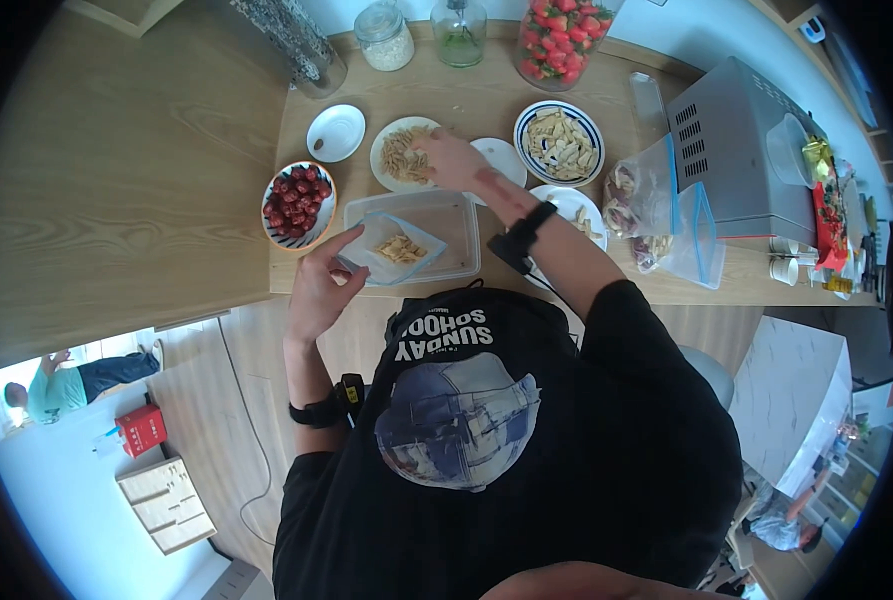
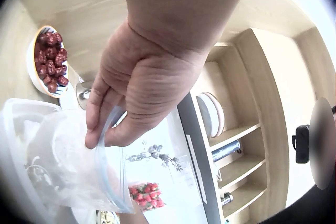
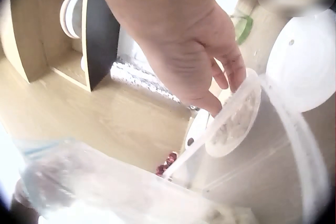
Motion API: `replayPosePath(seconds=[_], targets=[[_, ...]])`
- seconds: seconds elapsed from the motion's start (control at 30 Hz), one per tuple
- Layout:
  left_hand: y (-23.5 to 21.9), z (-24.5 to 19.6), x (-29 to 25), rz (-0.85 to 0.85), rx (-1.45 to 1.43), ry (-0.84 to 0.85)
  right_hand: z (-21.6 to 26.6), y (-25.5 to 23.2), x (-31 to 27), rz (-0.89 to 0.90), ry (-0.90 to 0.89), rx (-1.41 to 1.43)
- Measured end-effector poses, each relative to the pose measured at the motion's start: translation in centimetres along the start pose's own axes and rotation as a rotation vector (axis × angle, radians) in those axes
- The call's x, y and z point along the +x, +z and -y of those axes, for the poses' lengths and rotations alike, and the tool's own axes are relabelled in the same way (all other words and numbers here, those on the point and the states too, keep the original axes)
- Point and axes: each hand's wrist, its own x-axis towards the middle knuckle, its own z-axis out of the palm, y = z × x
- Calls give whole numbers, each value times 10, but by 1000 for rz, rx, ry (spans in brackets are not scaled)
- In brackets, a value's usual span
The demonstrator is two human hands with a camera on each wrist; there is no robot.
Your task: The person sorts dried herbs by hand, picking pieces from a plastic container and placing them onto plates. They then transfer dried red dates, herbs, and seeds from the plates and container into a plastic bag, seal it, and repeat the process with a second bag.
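My left hand [image 1: 318, 290] pinches the rim of a clear zip bag [image 1: 374, 232] between thumb and fingers, keeping its mouth spread. Pale dried slices [image 1: 401, 250] lie in the bag, which overlaps a clear plastic container [image 1: 471, 245]. In the left wrist view, the thumb and fingers grip the bag's blue-edged top [image 2: 107, 169]. Beyond the container, my right hand [image 1: 454, 162] reaches down to a white plate [image 1: 378, 172] of thin pale dried pieces [image 1: 401, 155]. In the right wrist view its thumb and fingers are apart, with fingertips at the plate's contents.
A bowl of red dates [image 1: 298, 203] and a small white dish [image 1: 336, 132] stand left. To the right are a blue-rimmed plate of pale slices [image 1: 561, 145], filled zip bags [image 1: 638, 190] and a grey appliance [image 1: 736, 150]. Glass jars [image 1: 384, 40] line the back.
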Motion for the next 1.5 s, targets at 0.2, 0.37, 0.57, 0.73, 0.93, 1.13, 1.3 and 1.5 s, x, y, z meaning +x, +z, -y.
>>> replayPosePath(seconds=[0.2, 0.37, 0.57, 0.73, 0.93, 1.13, 1.3, 1.5], targets=[[2, -3, -7, -47, -1, 48, 16, 23, 30, 36, 116, -220], [3, -3, -15, -68, 26, 1, -4, 50, 47, 52, 131, -188], [5, -3, -10, -57, -2, 6, -14, 49, 50, 88, 54, -171], [5, -9, -11, -69, 29, 25, -25, 63, 56, 133, 58, -212], [4, -7, -9, -54, 26, 24, -10, 38, 43, 157, 87, -121], [4, -8, -9, -51, 33, 35, -13, 41, 43, 137, 77, -154], [4, -3, -11, -57, 17, 43, -26, 46, 47, 121, 42, -91], [5, -1, -10, -62, 6, 25, -8, 19, 34, 65, 6, 89]])
